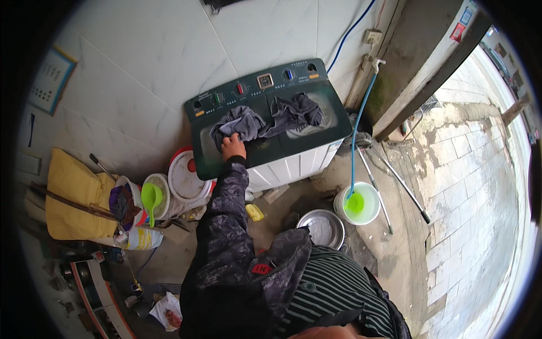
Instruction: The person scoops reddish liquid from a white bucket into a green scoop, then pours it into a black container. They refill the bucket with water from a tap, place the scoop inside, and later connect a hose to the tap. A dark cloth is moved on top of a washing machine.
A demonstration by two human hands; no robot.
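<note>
A twin-tub washing machine (pixel 271 146) with a dark green top and white body stands against the tiled wall. Dark grey cloth (pixel 241 123) lies bunched over the left side of its top. My left hand (pixel 233 147) has its fingers curled onto the near edge of that cloth. A second bunch of grey cloth (pixel 296 111) spreads over the right lid; I cannot tell whether both bunches are one piece. Coloured knobs (pixel 240 88) line the back panel. My right hand is out of view.
Lidded bucket (pixel 188 180), green scoop (pixel 152 198) and yellow sheet (pixel 72 199) are left. A blue hose (pixel 360 127) runs into a white bucket (pixel 370 203) beside a metal basin (pixel 320 226). Long poles (pixel 400 184) lean at right, near the doorway to paving (pixel 461 203).
</note>
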